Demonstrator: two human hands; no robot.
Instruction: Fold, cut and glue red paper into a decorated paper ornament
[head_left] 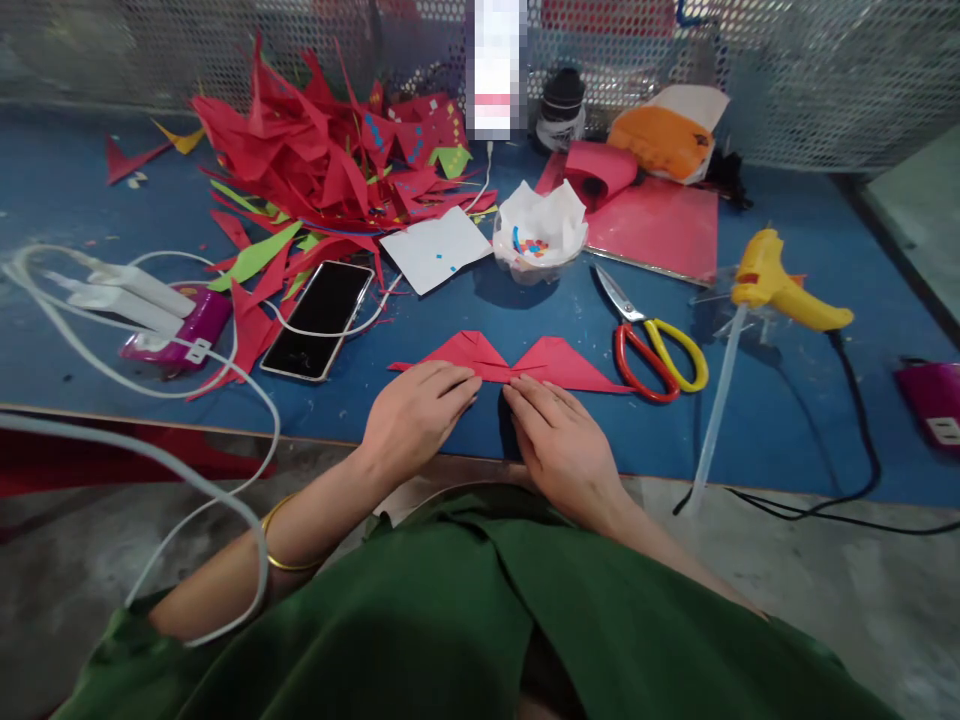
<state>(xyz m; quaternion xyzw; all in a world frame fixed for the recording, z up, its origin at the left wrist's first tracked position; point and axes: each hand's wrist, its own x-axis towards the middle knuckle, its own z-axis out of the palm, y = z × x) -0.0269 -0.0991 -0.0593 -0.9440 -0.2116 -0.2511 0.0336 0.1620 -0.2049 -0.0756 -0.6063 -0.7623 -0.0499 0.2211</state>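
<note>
fingers of the left hand and right hand lie flat and close together, tips pressed on the near edge of a folded red paper and nearly meeting at its centre crease. the paper rests on the blue table, near its front edge. just right: scissors with red and yellow handles, then a yellow glue gun. left: a dark phone. behind: a bowl lined with white paper, and a heap of red scraps.
</note>
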